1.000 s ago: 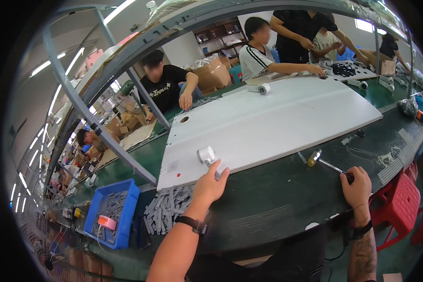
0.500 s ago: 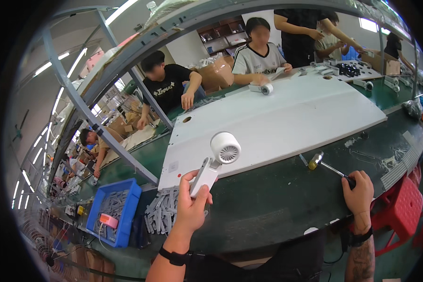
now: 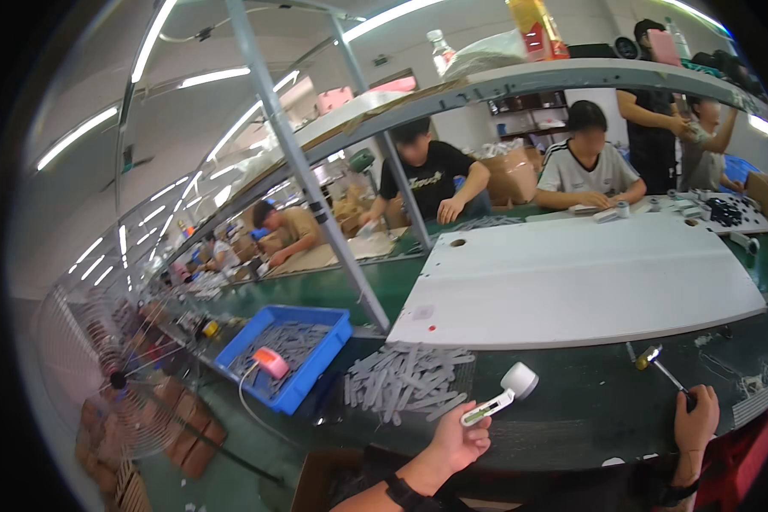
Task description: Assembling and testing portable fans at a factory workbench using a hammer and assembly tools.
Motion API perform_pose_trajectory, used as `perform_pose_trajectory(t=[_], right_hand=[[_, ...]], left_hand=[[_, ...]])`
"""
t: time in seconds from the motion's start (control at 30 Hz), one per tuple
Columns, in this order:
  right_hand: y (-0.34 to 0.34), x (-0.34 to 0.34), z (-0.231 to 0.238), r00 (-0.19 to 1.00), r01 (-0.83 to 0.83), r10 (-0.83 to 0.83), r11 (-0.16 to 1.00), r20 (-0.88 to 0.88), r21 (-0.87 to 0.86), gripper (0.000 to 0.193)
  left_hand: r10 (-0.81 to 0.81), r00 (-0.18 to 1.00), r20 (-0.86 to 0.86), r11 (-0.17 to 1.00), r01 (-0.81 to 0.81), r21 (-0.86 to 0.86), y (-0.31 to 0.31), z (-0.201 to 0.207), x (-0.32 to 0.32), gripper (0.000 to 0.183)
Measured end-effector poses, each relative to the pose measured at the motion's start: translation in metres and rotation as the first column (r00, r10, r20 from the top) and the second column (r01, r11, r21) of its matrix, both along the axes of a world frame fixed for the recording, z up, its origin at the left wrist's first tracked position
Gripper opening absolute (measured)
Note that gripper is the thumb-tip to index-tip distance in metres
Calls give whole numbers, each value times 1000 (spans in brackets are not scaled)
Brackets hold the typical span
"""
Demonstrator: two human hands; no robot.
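My left hand (image 3: 459, 445) is closed around the handle of a small white handheld fan (image 3: 520, 381). The handle's turned side shows a long opening with green parts inside. The fan is held over the dark green bench, just right of a heap of grey plastic strips (image 3: 401, 380). At the right, my right hand (image 3: 696, 418) grips the dark handle of a small hammer (image 3: 669, 374). Its yellowish head lies on the bench near the front edge of the white board, pointing away from me.
A large white board (image 3: 572, 282) lies across the bench. Left of the strips, a blue bin (image 3: 337, 328) holds more grey strips and a pink device (image 3: 270, 363) with a cable. A grey metal post (image 3: 316, 200) supports an overhead shelf. Several people work across the bench; a floor fan (image 3: 118, 380) stands left.
The view has swung left. My left hand has brought the fan lower, off the white board, and turned its handle so the opening shows. My right hand still holds the hammer.
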State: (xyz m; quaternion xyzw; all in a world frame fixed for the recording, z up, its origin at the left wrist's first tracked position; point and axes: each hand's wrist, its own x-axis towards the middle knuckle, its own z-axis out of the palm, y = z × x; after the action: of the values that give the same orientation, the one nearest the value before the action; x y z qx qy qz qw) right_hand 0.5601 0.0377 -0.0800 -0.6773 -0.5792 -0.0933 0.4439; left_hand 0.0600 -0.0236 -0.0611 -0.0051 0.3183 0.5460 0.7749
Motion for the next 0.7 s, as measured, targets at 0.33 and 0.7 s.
perform_pose_trajectory(t=[0.33,0.7], right_hand=[[0,-2,5,999,-22,23,1000,47,-14,19],[1,-11,16,998,-36,40,997,49,-74,21]], left_hand=[[-71,843,-532,985,144,96,-39,44,-21,27],[42,836,-547,997,-71,-32,-32,36,-2,50]])
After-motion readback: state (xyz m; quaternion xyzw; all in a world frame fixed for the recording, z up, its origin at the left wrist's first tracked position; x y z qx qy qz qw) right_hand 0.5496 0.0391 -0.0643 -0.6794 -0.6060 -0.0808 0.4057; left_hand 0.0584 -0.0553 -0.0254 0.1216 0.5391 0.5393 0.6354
